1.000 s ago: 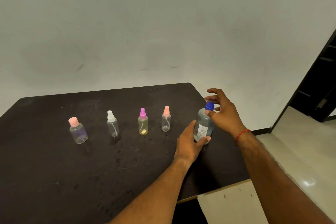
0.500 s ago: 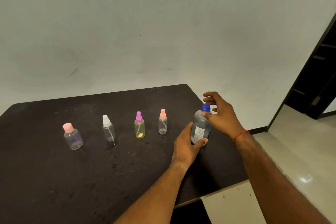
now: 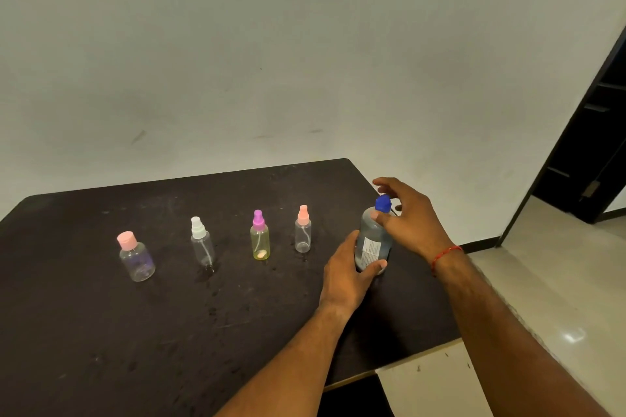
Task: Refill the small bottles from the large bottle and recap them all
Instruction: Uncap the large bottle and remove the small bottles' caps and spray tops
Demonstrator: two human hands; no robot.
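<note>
Large bottle (image 3: pixel 371 244) stands upright on the dark bench (image 3: pixel 101 332), near the right edge, grey-tinted body, white label facing the camera, blue cap (image 3: pixel 383 203) on top. Left hand (image 3: pixel 349 271) holds the lower body from the left: grip closed around it, thumb across the front under the label, other fingers hidden behind. Right hand (image 3: pixel 410 217) is at the top: grip curled round the blue cap, thumb tip at the cap's base, index finger arched above it, remaining fingers behind the cap. Cannot tell how tight that contact is. Red thread (image 3: pixel 445 254) on the right wrist.

4 small bottles stand in a row to the left of the large bottle, all upright, all capped, apart from each other and from both hands. Left to right: pink-cap bottle (image 3: pixel 137 259), squat and clear; white-sprayer bottle (image 3: pixel 202 244), clear; purple-sprayer bottle (image 3: pixel 260 242), yellow-green; peach-sprayer bottle (image 3: pixel 303 234), clear, nearest the left hand. Dip tubes are visible in the 3 sprayer bottles. Fill levels too hard to read.

Pale wall (image 3: pixel 305 61) behind the bench, dark doorway (image 3: pixel 596 145) far right, light floor (image 3: pixel 559 281) below it.
</note>
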